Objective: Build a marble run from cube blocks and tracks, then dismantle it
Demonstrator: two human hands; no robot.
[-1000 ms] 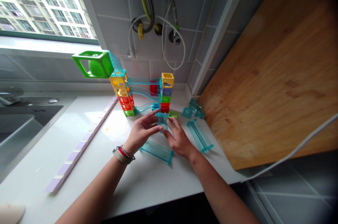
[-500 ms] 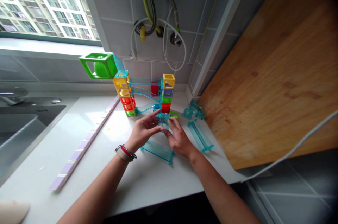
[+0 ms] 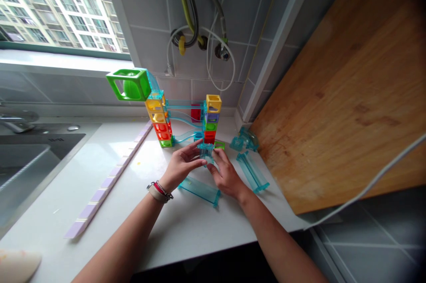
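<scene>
My left hand [image 3: 179, 165] and right hand [image 3: 226, 175] hold a translucent teal plastic block [image 3: 207, 154] well inside the white table's near edge [image 3: 199, 252].

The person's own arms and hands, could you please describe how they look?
The left hand and right hand are ungloved. The left arm, sleeveless where visible, wears a wide beige strap, narrow red band and beaded bracelet; the right arm looks bare.
</scene>
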